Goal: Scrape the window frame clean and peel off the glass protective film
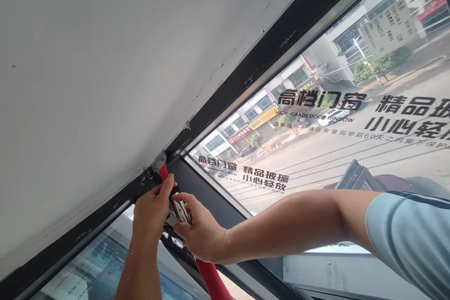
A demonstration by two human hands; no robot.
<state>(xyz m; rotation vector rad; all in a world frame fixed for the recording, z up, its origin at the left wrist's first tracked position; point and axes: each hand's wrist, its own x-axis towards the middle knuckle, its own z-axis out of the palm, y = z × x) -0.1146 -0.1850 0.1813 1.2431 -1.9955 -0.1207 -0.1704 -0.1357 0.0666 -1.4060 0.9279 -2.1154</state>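
My left hand (153,211) is closed around a red-handled scraper (163,172). Its grey blade meets the corner where the white ceiling joins the black window frame (218,103). Close beside it, my right hand (202,229) is closed on a shiny metal tool head (181,210). A red handle (213,281) runs down from behind that hand, so the tool looks like a hammer held near its head. My fingers hide part of both tools. The metal head is near the scraper's handle end; whether they touch, I cannot tell.
A long crack (225,61) runs along the ceiling (87,56) beside the frame. The large glass pane (309,159) at right bears black printed lettering and a paper label (388,28). Another pane (94,262) lies at lower left. Outside are a street and buildings.
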